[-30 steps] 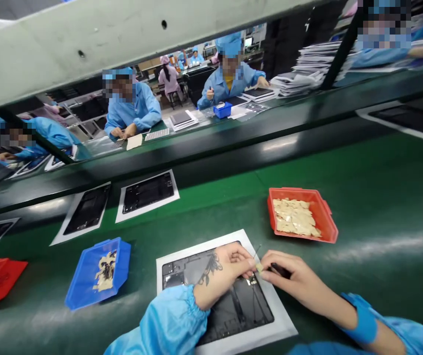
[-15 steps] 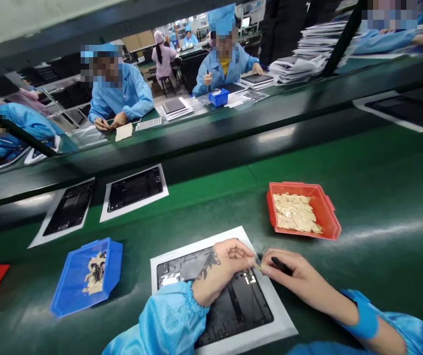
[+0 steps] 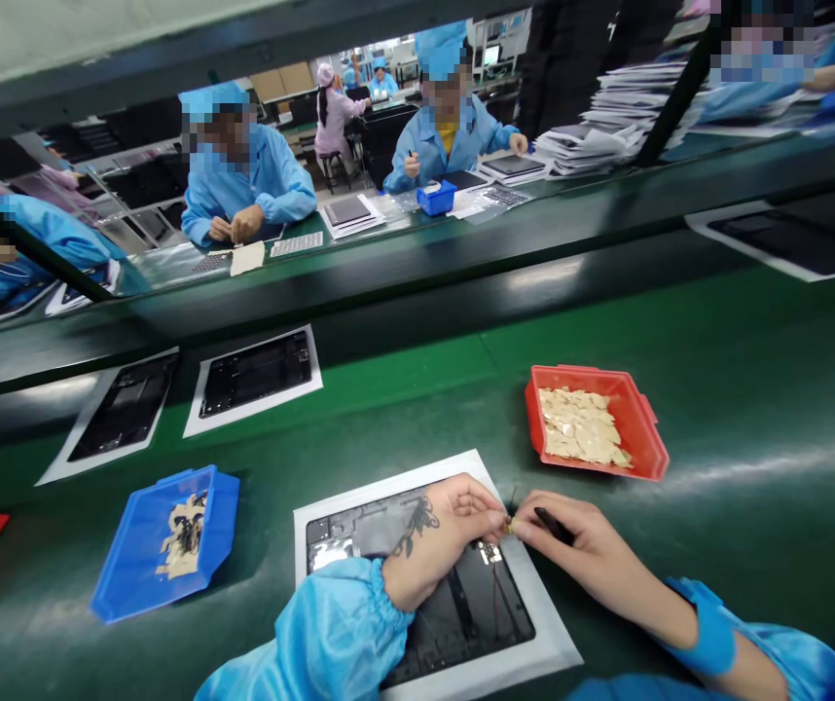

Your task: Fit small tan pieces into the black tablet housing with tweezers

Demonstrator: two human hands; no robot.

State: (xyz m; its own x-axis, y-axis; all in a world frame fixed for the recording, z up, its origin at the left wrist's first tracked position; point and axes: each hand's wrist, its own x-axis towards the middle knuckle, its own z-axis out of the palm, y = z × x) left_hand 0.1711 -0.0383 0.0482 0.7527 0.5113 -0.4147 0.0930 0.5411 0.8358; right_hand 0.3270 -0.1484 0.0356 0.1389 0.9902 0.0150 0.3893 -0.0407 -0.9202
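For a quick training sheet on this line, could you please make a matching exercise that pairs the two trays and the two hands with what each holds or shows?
Column one:
1. Red tray
2. Blue tray
3. Left hand
4. Right hand

Column two:
A. Holds a slim black tool
B. Pale pieces mixed with dark bits
C. Pale gold pieces, no dark bits
D. Tattooed, above a black panel

Pairs: 1-C, 2-B, 3-D, 4-A.

Pretty loud colours on this line: glossy dark green belt (image 3: 753,545), orange-red tray (image 3: 633,428) of pale gold pieces (image 3: 582,425) to the right, bright blue tray (image 3: 132,555) to the left. Light blue sleeve (image 3: 330,623), dark floral tattoo (image 3: 417,521) on the near forearm, black tool (image 3: 553,526) in the right hand (image 3: 585,545).
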